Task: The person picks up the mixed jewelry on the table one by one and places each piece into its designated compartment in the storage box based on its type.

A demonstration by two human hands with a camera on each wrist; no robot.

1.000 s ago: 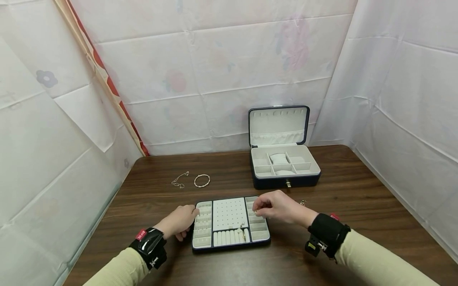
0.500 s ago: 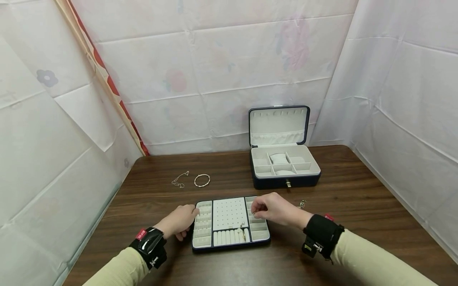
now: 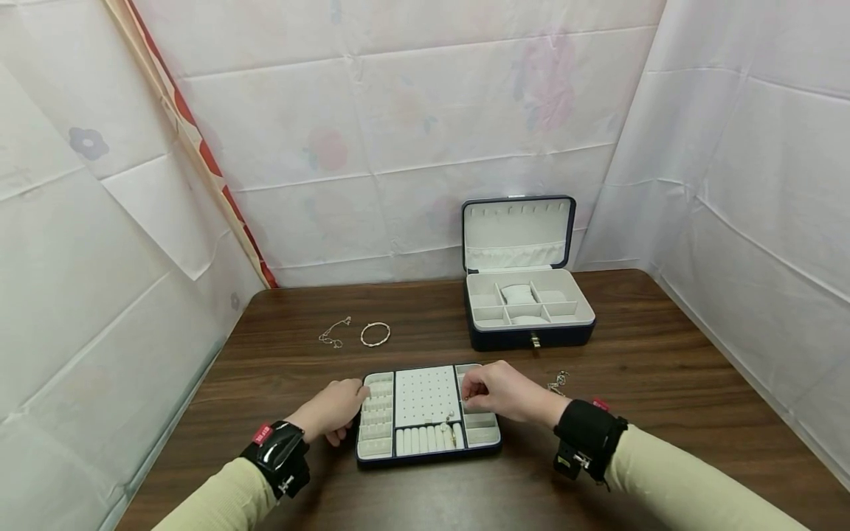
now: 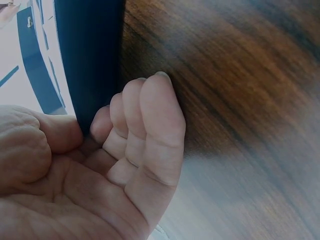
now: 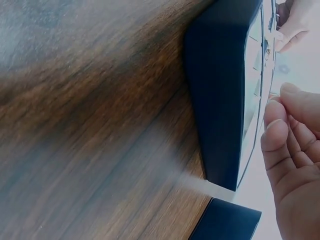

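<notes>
— Navy-edged and lined in pale cream, the jewellery tray [image 3: 428,417] is lying on the wooden table [image 3: 664,354], close to the person. Which hand is steadying it?

— The left hand [image 3: 335,410] is gripping the tray's left edge; in the left wrist view its fingers [image 4: 150,120] are curling against the dark side wall with the thumb tucked in on the other side.

— And the right hand [image 3: 505,389]?

— It is hovering over the tray's right-hand compartments, fingertips [image 5: 280,115] pinching together on something tiny; what exactly, I cannot tell.

— Anything else lying about?

— The open jewellery box [image 3: 524,295] is standing further back, a bangle [image 3: 375,335] and a thin chain [image 3: 332,335] are lying at the back left, and another small chain [image 3: 556,381] is lying just beside the right hand.
</notes>
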